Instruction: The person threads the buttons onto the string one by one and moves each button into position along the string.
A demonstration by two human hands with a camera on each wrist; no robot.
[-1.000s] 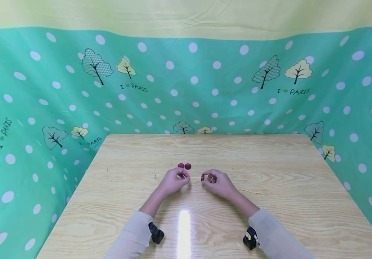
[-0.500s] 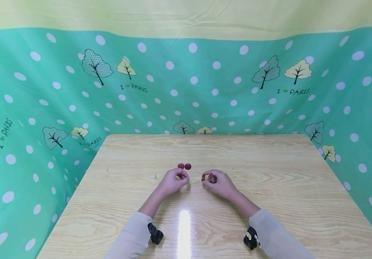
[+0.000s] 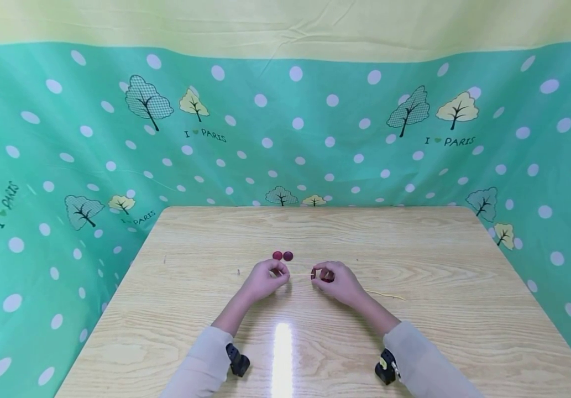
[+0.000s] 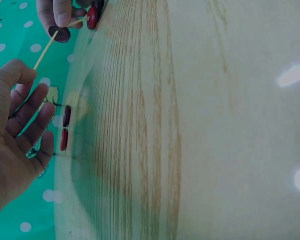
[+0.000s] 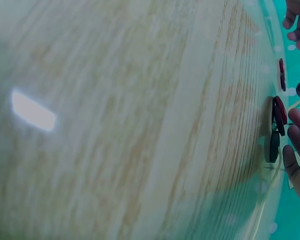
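My left hand [image 3: 267, 279] pinches the end of a thin yellow cord [image 4: 46, 51] between thumb and index finger; its other fingers are spread. Facing it, my right hand [image 3: 337, 283] pinches a dark maroon button [image 4: 60, 34] on edge, and the cord passes through it. The cord runs taut between the two hands. Beneath the right fingers, several more red and dark buttons [image 5: 279, 117] hang together on the cord, partly hidden by the hand in the head view. Just beyond the left fingertips, a red button [image 3: 277, 255] and a dark purple button [image 3: 288, 256] lie side by side.
The wooden table [image 3: 439, 331] carries the cord's loose tail [image 3: 386, 294], lying to the right of my right wrist. A green dotted curtain [image 3: 295, 132] encloses the back and sides. Black wrist cameras sit on both forearms.
Both hands have drifted slightly apart, the left hand a little left and the right hand a little right with its button. The two loose buttons lie where they were.
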